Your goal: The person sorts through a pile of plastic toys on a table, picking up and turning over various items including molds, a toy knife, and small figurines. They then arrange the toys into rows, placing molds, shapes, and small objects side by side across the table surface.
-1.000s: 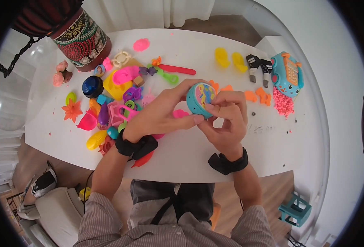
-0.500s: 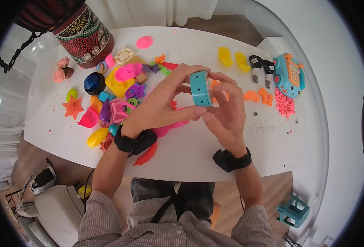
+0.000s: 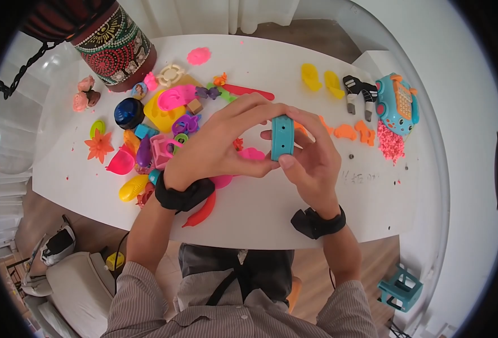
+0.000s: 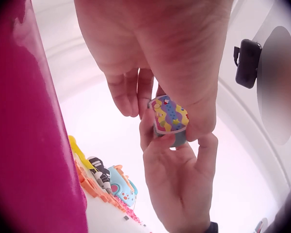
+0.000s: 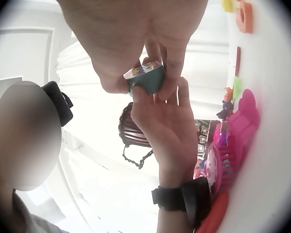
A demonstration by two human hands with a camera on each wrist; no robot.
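Note:
A round teal toy (image 3: 282,138) is held edge-up above the table between both hands, its teal rim with small dark holes facing the head camera. The left hand (image 3: 218,141) grips it from the left, thumb at the lower edge and fingers over the top. From the right, the right hand (image 3: 315,158) pinches it with the thumb low and fingers at the top and behind. In the left wrist view the toy's patterned face (image 4: 169,114) shows yellow, purple and blue shapes. The right wrist view shows its teal side (image 5: 149,81) between the fingers.
Colourful toys, among them a yellow piece (image 3: 133,188) and a red banana-like piece (image 3: 201,212), lie left. A patterned drum (image 3: 116,53) stands at back left. Orange pieces (image 3: 345,132), a toy phone (image 3: 396,104) and pink bits (image 3: 391,143) are at right.
The toy has turned from its patterned face showing to its teal rim showing in the head view, and has shifted slightly right and down since half a second ago. Both hands have kept hold.

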